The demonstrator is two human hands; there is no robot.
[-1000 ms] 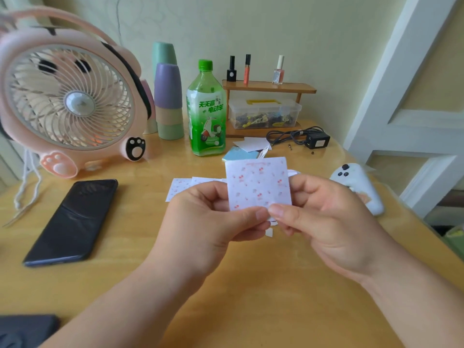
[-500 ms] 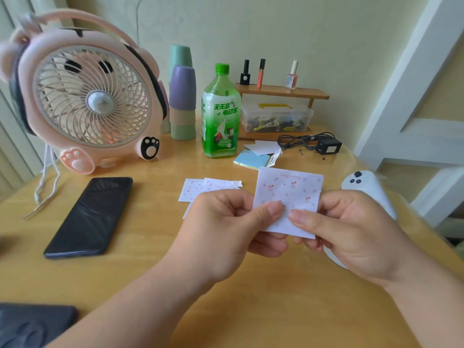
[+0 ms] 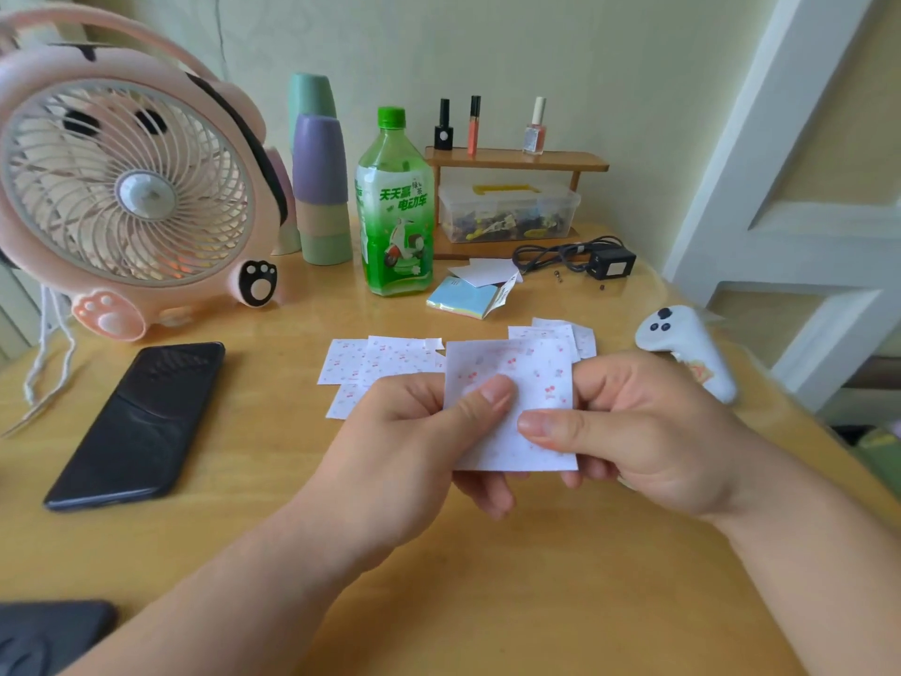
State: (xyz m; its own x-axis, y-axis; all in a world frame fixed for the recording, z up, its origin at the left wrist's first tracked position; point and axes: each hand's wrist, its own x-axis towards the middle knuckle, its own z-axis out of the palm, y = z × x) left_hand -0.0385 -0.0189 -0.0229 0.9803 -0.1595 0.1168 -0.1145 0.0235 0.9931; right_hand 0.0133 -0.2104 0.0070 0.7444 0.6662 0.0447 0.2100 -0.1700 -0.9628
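Left of frame: black phone [image 3: 136, 426] flat on tabletop [image 3: 487, 578]. Centre: left hand [image 3: 409, 431] pinching patterned paper square [image 3: 536, 373] at left edge, thumb on top. Square held above tabletop, in front of loose patterned sheets [image 3: 375, 363]. Right of centre: right hand [image 3: 653, 431] pinching lower right edge.

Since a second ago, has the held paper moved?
Yes. The paper has dropped toward the person, away from the bottle whose base it nearly reached before.
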